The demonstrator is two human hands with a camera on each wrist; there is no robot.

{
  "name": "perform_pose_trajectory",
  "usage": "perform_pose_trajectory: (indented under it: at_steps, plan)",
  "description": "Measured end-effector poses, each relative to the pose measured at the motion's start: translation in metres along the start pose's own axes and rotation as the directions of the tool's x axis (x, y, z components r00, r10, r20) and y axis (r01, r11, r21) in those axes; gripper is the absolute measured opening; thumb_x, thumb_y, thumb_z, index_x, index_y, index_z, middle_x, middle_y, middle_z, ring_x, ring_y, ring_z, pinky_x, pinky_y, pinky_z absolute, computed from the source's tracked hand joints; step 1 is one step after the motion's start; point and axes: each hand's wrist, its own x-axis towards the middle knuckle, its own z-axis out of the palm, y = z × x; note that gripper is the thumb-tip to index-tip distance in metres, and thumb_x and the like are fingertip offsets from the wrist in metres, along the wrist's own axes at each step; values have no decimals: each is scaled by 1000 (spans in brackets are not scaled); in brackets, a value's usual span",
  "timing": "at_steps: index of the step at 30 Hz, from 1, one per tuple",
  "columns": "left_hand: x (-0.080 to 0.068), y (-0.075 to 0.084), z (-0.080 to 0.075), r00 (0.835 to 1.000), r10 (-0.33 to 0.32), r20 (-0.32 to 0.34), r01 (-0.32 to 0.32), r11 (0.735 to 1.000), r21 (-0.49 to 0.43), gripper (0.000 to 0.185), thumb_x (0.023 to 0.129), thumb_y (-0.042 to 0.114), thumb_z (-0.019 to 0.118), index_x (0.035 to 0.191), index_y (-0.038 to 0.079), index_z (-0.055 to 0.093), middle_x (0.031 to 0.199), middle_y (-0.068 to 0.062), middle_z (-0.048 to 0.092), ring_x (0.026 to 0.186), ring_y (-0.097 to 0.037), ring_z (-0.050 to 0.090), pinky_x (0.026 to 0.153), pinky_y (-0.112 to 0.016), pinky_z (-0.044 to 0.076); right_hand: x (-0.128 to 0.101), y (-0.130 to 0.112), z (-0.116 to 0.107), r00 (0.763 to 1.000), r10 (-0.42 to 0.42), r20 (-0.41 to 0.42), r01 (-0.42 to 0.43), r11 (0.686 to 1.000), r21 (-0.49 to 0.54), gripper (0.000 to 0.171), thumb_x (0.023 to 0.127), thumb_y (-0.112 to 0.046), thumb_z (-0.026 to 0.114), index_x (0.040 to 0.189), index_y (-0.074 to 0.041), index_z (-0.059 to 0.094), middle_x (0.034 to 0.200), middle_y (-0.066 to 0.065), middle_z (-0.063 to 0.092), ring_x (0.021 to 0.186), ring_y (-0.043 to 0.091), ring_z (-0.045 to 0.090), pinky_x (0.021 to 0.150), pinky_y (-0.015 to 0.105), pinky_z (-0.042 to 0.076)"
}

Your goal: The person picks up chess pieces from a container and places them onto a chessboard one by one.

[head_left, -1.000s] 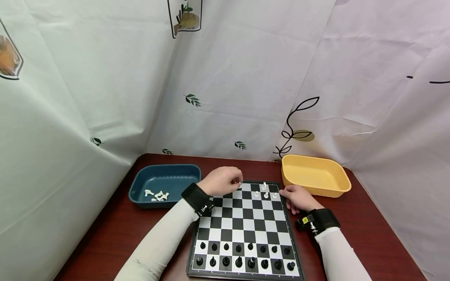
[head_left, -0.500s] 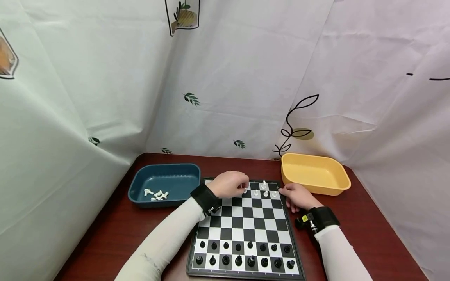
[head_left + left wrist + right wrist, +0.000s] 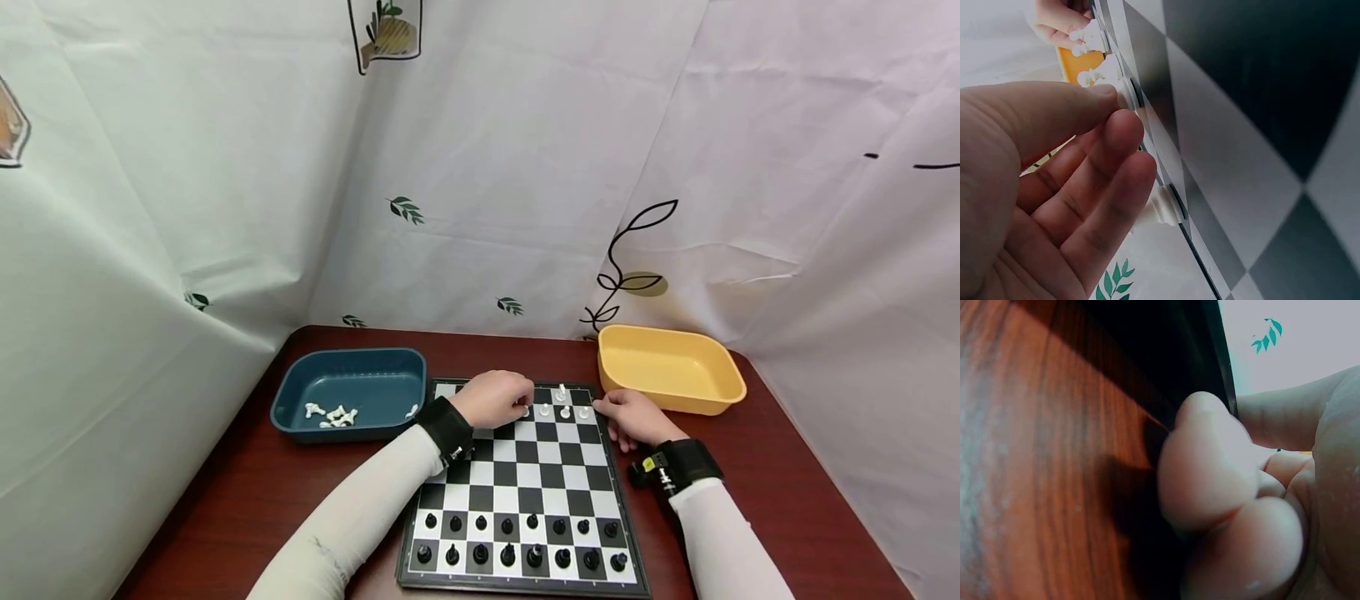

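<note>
The left hand (image 3: 495, 398) pinches a white chess piece (image 3: 1124, 94) between thumb and forefinger at the far edge of the chessboard (image 3: 525, 492), the other fingers loosely curled. Just right stand three more white pieces (image 3: 564, 404). The right hand (image 3: 633, 417) rests with curled fingers against the board's far right edge. A blue tray (image 3: 348, 393) sits left, a yellow tray (image 3: 670, 367) right.

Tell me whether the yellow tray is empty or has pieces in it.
Empty. The head view shows the yellow tray with a bare inside, while the white pieces lie in the blue tray.
</note>
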Motion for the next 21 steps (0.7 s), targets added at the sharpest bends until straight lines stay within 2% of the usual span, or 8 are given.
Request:
perform_pose_trajectory:
  at_steps: [11, 15, 21]
  plan:
    - [-1, 0, 1, 1000, 22, -16, -22, 1000, 19, 11, 106, 11, 75, 99, 20, 73, 94, 7, 66, 83, -8, 56, 78, -25, 48, -2, -1, 1, 1000, 4, 2, -4, 1000, 15, 38, 115, -32, 60, 87, -6, 61, 66, 8, 64, 45, 20, 59, 44, 30, 45]
    - [-3, 0, -1, 1000, 22, -21, -22, 999, 28, 7, 106, 11, 75, 105, 18, 77, 99, 6, 69, 85, -8, 58, 80, -25, 51, -2, -3, 1, 1000, -1, 1, 1, 1000, 7, 38, 115, -32, 60, 87, -6, 61, 66, 8, 64, 44, 19, 59, 44, 30, 45]
    - [-7, 0, -9, 999, 30, -46, -28, 999, 31, 12, 105, 11, 76, 115, 16, 80, 108, 3, 75, 89, -8, 63, 84, -26, 54, -2, -3, 1, 1000, -2, 0, 2, 1000, 4, 38, 115, -32, 60, 88, -6, 62, 66, 8, 64, 44, 20, 59, 44, 31, 45]
